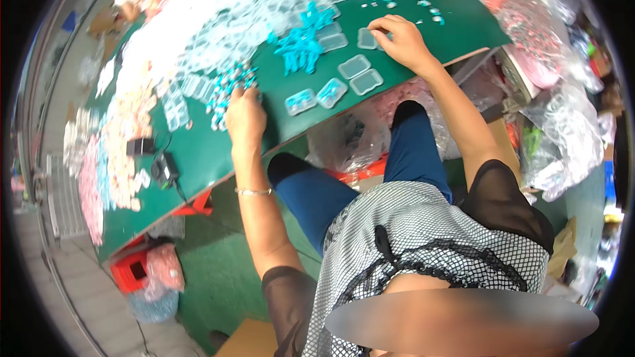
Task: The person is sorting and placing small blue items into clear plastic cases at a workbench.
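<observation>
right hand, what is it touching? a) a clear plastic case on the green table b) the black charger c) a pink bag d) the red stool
a: the right hand rests its fingers on a clear plastic case lying on the green table, with more such cases just below it.

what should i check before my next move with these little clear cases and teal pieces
1. Left hand on the teal pieces: ok.
2. Right hand on a clear case: ok.
3. Whether that case is empty: cannot tell.
4. Empty cases lying near the right hand: ok.
5. Filled cases set apart by the table edge: ok.
</observation>
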Tool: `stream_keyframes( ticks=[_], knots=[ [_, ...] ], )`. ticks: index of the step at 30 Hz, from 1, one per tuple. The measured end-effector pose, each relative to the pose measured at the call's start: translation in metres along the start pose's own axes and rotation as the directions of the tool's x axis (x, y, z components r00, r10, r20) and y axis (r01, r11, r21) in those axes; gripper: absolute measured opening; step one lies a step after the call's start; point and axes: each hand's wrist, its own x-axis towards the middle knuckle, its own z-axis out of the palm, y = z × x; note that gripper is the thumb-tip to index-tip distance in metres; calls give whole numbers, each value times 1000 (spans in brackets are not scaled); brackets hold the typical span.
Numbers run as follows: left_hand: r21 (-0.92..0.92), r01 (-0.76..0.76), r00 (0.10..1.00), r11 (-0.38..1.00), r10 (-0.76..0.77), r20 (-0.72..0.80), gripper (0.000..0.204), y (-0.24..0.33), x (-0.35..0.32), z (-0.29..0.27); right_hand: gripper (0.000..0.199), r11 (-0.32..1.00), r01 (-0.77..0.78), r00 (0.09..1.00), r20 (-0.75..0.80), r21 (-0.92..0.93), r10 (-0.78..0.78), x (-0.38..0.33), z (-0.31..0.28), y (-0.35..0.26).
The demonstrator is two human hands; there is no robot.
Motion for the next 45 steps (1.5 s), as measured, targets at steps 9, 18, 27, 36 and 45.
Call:
stream_keyframes(
  ticks=[9,18,27,36,45],
  knots=[
    [-197,-41,999,980,34,-43,18,-3,-3,4,19,716,-448,892,-210,-535,401,-13,-64,118],
    [-858,100,991,505,-123,43,20,93,-11,13,17,968,-231,972,-71,-101,225,-21,-58,75],
    [-460,-201,978,865,154,-138,17,167,-12,34,16,980,150,921,342,133,-187,-33,-20,-41],
    [-239,-277,947,931,222,-232,22,164,-14,39,24,987,145,870,467,70,-161,-33,-11,-46],
    [-202,-299,936,933,245,-254,32,160,-15,36,20,987,76,862,488,144,-137,-22,-13,-41]
  ],
)
